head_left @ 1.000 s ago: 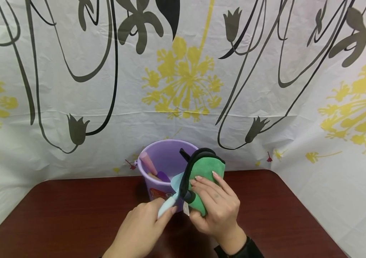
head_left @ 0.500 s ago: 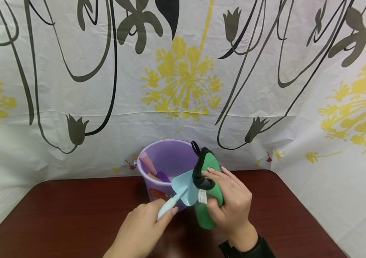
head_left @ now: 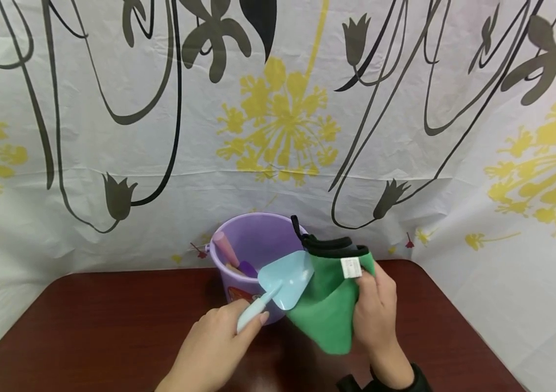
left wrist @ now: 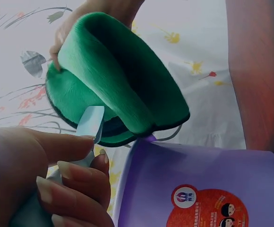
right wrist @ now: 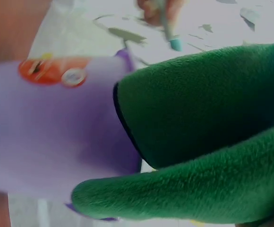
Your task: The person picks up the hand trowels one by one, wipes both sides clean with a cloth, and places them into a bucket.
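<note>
My left hand (head_left: 214, 345) grips the pale handle of a light blue toy shovel (head_left: 290, 277), whose blade points up and away in front of the bucket. My right hand (head_left: 378, 313) holds a green cloth (head_left: 324, 305) with black edging, a black loop and a white label. The cloth hangs just right of the blade, overlapping its edge in the head view. In the left wrist view the green cloth (left wrist: 104, 80) is folded over beyond the shovel (left wrist: 90, 124). Fuzzy green cloth (right wrist: 198, 104) fills much of the right wrist view, hiding most of the right hand.
A purple bucket (head_left: 246, 220) with a red sticker stands at the far edge of the dark wooden table (head_left: 111, 326). Inside it are a pink handle (head_left: 225, 247) and a purple piece (head_left: 247, 268). A white patterned curtain (head_left: 239, 136) hangs right behind.
My right hand has moved right and slightly down, and the cloth has spread out and now hangs lower. More of the shovel's blade shows. My left hand has stayed nearly still.
</note>
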A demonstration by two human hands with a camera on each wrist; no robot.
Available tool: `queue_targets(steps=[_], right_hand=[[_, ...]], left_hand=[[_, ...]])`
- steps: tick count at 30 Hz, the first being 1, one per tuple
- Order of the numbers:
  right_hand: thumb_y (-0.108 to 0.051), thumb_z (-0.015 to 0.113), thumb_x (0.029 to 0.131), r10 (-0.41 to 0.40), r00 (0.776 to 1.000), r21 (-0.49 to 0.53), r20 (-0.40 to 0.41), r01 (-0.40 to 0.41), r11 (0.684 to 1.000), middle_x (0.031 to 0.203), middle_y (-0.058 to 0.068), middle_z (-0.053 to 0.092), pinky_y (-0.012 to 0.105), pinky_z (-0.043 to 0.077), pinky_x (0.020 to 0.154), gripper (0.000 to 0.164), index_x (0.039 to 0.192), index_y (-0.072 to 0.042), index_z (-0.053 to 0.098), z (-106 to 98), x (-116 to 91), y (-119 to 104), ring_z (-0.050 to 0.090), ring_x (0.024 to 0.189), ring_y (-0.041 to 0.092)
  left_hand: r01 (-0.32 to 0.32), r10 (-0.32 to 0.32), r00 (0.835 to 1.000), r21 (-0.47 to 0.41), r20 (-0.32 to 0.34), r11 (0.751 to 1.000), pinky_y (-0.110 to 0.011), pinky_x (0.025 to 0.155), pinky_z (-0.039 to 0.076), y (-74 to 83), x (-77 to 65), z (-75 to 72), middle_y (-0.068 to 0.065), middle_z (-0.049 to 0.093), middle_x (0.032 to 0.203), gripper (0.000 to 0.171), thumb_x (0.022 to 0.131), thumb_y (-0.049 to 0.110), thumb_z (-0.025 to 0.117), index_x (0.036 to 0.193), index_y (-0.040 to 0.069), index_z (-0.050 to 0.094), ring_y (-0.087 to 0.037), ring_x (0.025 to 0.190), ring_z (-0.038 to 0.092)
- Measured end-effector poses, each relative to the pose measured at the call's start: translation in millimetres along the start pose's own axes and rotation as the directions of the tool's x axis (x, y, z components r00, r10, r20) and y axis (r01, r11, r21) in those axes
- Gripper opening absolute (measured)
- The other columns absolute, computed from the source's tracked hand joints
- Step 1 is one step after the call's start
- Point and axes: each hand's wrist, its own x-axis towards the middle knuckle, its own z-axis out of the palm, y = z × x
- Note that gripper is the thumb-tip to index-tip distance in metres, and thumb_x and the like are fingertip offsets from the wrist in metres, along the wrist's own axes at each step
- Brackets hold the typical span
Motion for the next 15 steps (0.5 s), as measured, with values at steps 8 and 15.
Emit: queue_targets(steps=[8,15], right_hand=[[-0.009,0.033,0.104,0.364,0.931,0.002,-0.03,-0.364,0.931,0.06,0.002,0.047,0.029,0.046,0.063,0.036,0.071,-0.001,0.046,-12,10,-9,0.056,0.06,0.017],[-0.012,0.032,0.106,0.369,0.929,0.047,-0.003,-0.369,0.928,0.06,0.001,0.047,0.027,0.046,0.062,0.039,0.07,-0.005,0.047,-14,11,-2,0.055,0.058,0.016]], left_hand=[[0.025,-0.025,1.0,-0.024,0.009,0.999,-0.022,0.052,0.034,0.5,3.2,-5.6,0.011,0.037,0.057,0.036,0.095,0.048,0.066,0.071,0.026,0.05,-0.003,0.053,0.037],[0.069,-0.07,0.998,-0.031,0.0,0.997,-0.022,0.053,0.033,0.6,1.6,-7.8,0.011,0.036,0.056,0.037,0.095,0.05,0.065,0.071,0.027,0.049,-0.003,0.052,0.037]])
